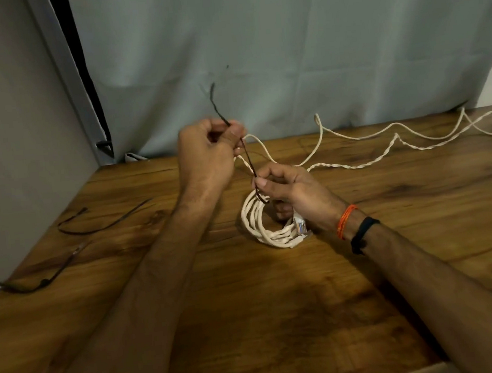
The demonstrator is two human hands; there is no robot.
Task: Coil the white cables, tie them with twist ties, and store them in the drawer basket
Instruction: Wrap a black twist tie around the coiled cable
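On the table (280, 303), centre frame, sits the coiled white cable (268, 229), lying flat, plug at five o'clock. Tying looks underway: left hand (206, 157) pinches the black twist tie (248, 159) high, right hand (293, 190) pinches it low at the coil. The tie runs eleven to five. Next, I'd judge: cinch and twist.

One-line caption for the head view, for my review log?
Both hands, left and right, pinch a black twist tie over the coiled white cable on a wooden table.
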